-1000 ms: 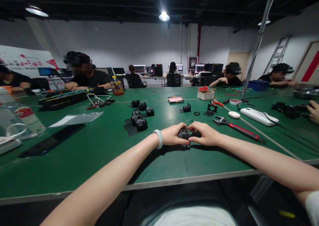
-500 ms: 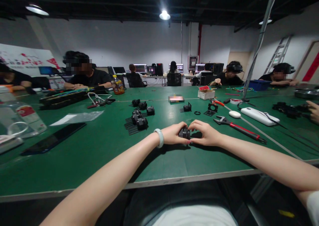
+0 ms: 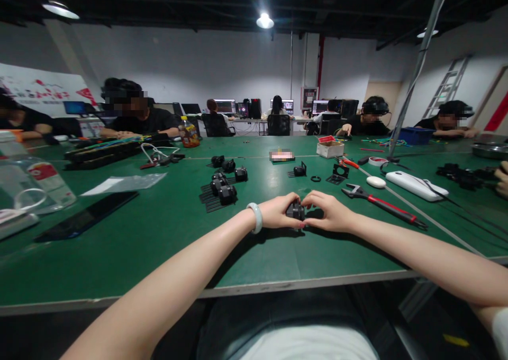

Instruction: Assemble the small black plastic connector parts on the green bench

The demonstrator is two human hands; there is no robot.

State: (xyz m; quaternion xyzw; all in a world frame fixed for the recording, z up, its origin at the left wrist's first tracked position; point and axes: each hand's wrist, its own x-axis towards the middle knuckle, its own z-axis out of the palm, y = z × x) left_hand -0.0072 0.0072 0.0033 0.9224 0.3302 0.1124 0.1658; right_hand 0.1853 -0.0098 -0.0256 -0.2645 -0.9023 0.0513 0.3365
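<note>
Both my hands meet over the green table (image 3: pixel 159 243) a little past its front edge. My left hand (image 3: pixel 278 213), with a pale bangle on the wrist, and my right hand (image 3: pixel 329 213) both pinch one small black plastic part (image 3: pixel 296 210) held just above the tabletop. Fingers of both hands curl round it, so most of the part is hidden. A cluster of similar black parts (image 3: pixel 222 188) lies on the table beyond my left hand.
A red-handled adjustable wrench (image 3: pixel 381 205), a white mouse (image 3: pixel 375 182), a white power strip (image 3: pixel 416 185) and a small cardboard box (image 3: pixel 329 148) lie to the right. A dark phone (image 3: pixel 87 216), plastic bag and water bottle (image 3: pixel 35 182) are left. Other people sit around the table.
The camera tilted slightly, shifting the scene down. My hands stay together on the black part, with only small finger movement.
</note>
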